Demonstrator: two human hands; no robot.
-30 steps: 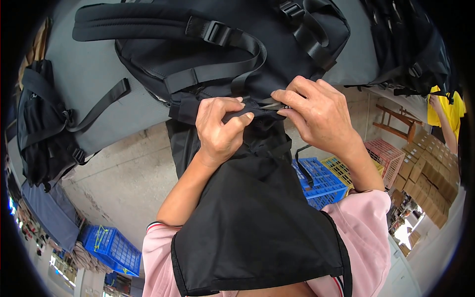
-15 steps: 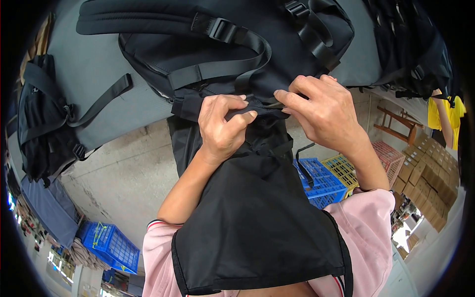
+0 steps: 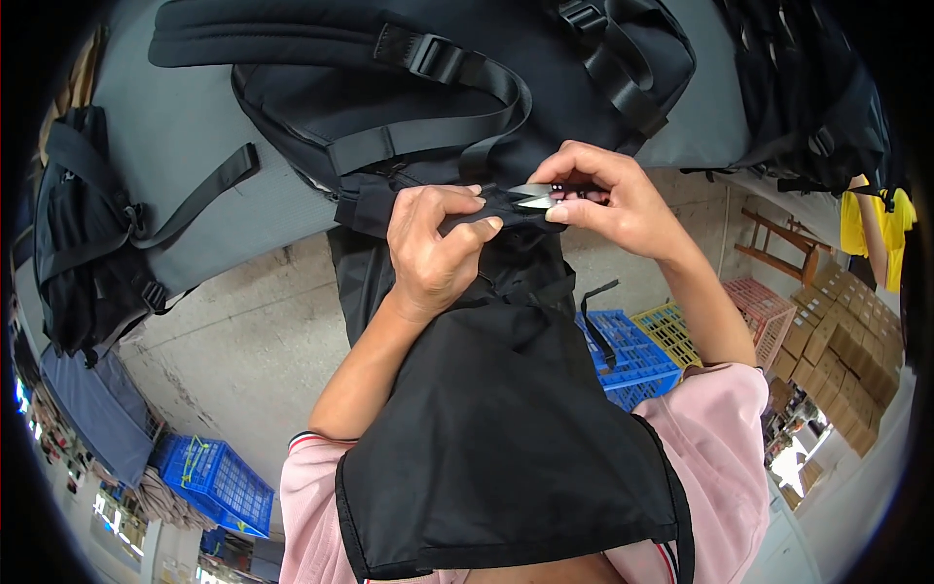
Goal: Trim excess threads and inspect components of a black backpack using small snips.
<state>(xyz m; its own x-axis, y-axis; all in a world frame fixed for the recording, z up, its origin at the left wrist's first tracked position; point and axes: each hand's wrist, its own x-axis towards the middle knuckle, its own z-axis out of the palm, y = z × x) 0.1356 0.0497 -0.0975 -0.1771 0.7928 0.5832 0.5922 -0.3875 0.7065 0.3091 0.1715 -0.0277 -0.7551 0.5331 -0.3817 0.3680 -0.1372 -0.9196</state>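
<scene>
On the grey worktop, I judge the black backpack to be at a trimming step, the next move calling for taut fabric and a careful snip. At the backpack's near edge my left grip pinches the fabric, thumb and finger nearly together; just right along that edge, my right grip is closed around small snips, blades slightly parted.
</scene>
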